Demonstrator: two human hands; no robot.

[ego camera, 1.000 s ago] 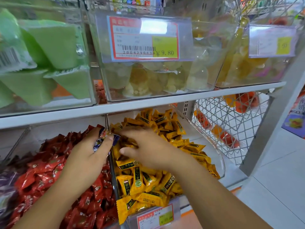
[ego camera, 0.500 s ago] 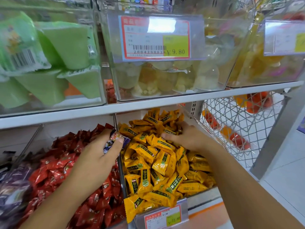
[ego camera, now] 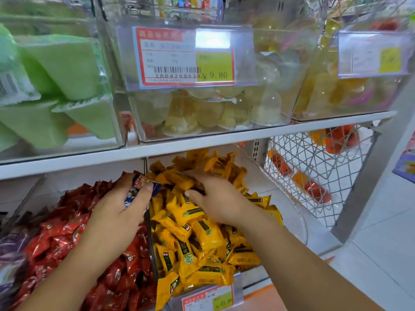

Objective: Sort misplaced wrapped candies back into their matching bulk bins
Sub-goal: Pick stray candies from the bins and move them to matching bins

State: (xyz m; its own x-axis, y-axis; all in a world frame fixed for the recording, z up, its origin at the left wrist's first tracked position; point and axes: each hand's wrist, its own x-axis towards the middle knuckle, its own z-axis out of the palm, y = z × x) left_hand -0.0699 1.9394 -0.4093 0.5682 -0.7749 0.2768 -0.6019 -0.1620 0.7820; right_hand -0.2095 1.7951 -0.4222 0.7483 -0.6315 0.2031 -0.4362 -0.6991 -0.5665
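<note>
On the lower shelf a clear bin (ego camera: 289, 212) is heaped with yellow wrapped candies (ego camera: 202, 232); left of it lies a pile of red wrapped candies (ego camera: 67, 230). My left hand (ego camera: 116, 209) hovers over the divider between them and grips a small bunch of blue and red wrapped candies (ego camera: 143, 187) between thumb and fingers. My right hand (ego camera: 215, 198) lies palm down on the yellow candies near the back of the pile, fingers reaching into them; its fingertips are partly buried, so a grasp cannot be made out.
A white shelf edge (ego camera: 202, 144) runs just above the hands. Above it stand clear bins of green packs (ego camera: 62, 70) and pale jelly cups (ego camera: 202, 113) with a price tag (ego camera: 186, 57). A wire basket (ego camera: 314, 176) sits to the right; purple candies (ego camera: 11, 245) lie far left.
My right hand has slid back leftward across the yellow candies, toward the centre of the bin. My left hand keeps the same bunch of candies in nearly the same spot.
</note>
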